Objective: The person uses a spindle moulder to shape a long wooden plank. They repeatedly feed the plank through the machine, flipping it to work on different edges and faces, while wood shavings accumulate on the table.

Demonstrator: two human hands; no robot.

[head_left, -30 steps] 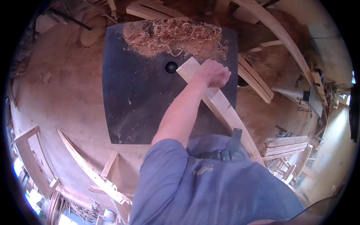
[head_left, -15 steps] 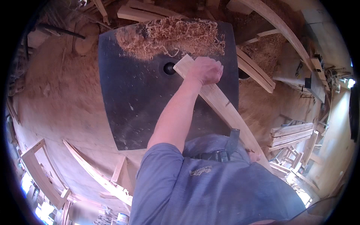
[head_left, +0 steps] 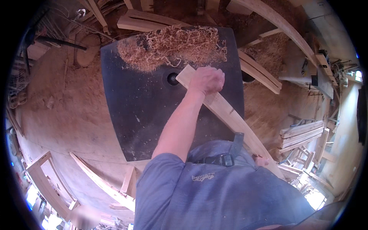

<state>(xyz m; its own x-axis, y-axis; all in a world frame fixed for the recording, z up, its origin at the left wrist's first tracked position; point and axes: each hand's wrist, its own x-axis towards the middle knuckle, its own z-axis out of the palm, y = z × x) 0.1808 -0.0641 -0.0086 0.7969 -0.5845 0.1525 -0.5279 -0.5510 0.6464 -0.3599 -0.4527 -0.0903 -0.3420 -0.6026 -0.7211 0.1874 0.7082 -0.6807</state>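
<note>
A long pale wooden board (head_left: 235, 120) lies slantwise across a dark tabletop (head_left: 142, 115), running back past my right side. My left hand (head_left: 208, 80) is closed over the board close to its far end, with the fingers curled at the right edge. Beside my waist, my right hand (head_left: 261, 161) shows only in part, its fingers gripping the edge of the same board; the rest is hidden. Just left of the board's far end, a round dark hole (head_left: 173, 79) sits in the tabletop. Curly wood shavings (head_left: 176, 44) are heaped along the far side.
Stacked timber (head_left: 301, 135) stands at the right. Behind the tabletop's right edge lie more long pieces (head_left: 258, 71), and a curved plank (head_left: 281, 23) arches at the far right. Lower left, a wooden frame (head_left: 48, 186) and a long plank (head_left: 101, 182) rest on the dusty floor (head_left: 65, 115).
The whole view has shifted slightly, so the tabletop and shavings appear a little lower. My hands keep their holds, and the board stays in nearly the same place on the tabletop.
</note>
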